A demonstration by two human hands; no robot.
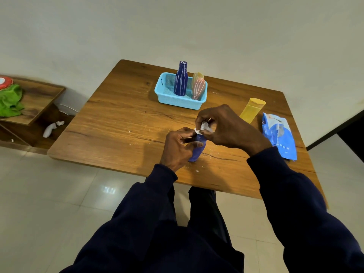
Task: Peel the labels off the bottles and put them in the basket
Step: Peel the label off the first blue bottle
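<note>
My left hand (178,148) grips a small purple-blue bottle (197,151) standing on the wooden table near its front edge. My right hand (229,129) pinches a crumpled white label scrap (203,127) at the bottle's top. A light blue basket (169,98) stands further back and holds a tall dark blue bottle (180,79), a pink bottle (198,88) and a yellowish bottle (197,76) behind it. A yellow bottle (252,110) lies on the table to the right of my hands.
A blue and white pouch (279,133) lies at the table's right edge. Small white label bits dot the wooden table (118,125). To the left stands a low wooden shelf (37,99) with a green cloth (9,101); a white object (52,129) lies below it.
</note>
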